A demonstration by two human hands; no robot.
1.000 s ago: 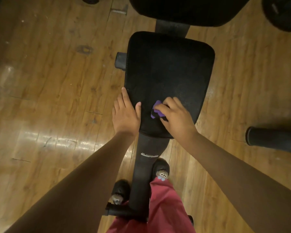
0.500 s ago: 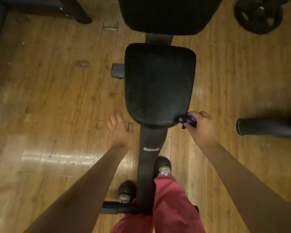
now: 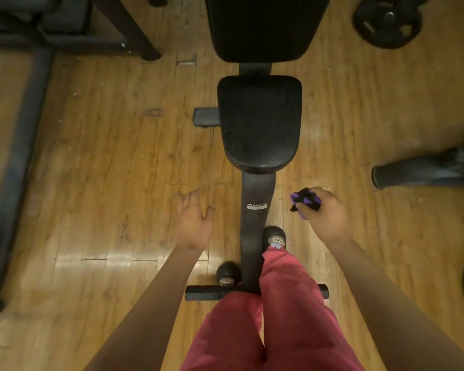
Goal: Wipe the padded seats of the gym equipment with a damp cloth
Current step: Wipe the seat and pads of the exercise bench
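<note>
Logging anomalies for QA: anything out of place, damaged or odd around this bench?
Minor only. A weight plate lies loose on the floor at upper right; a dark scuff marks the boards left of the seat pad. No spill visible.

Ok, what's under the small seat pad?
A black frame beam runs out from beneath its near edge; a short black stub pokes out left. The mounting beneath is covered by the seat pad.

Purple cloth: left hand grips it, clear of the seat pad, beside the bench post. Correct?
Wrong hand. The head view shows the right hand gripping the purple cloth, clear of the seat pad and beside the bench post. The left hand is open and holds nothing.
</note>
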